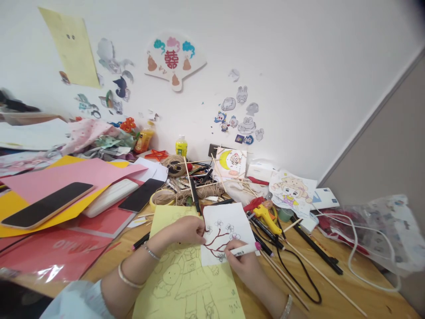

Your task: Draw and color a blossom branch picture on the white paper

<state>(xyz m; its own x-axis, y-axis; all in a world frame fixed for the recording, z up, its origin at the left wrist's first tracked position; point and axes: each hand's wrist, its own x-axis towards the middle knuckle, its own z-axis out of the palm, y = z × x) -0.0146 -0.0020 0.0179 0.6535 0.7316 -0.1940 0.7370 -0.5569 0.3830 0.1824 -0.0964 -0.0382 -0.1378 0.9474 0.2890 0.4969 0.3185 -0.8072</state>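
Observation:
A white sheet with a drawing of brown branches and flowers [212, 217] lies over a larger yellow sheet with a pencil-line figure [189, 283]. My right hand [244, 266] grips a white marker pen with a magenta end [244, 249], its front end at the lower flowers of the drawing. One flower near it shows pink-purple colour; others are outlines. My left hand [189, 231] rests on the left edge of the white sheet with its fingers curled in. Whatever those fingers might hold is hidden.
Behind the sheets lie twine [175, 165], sticks, markers and a yellow glue gun [268, 218]. Phones [49, 204] and coloured paper [76, 177] cover the left side. At right are a white cable [355, 239] and a plastic bag [392, 226]. Bottles [181, 146] stand by the wall.

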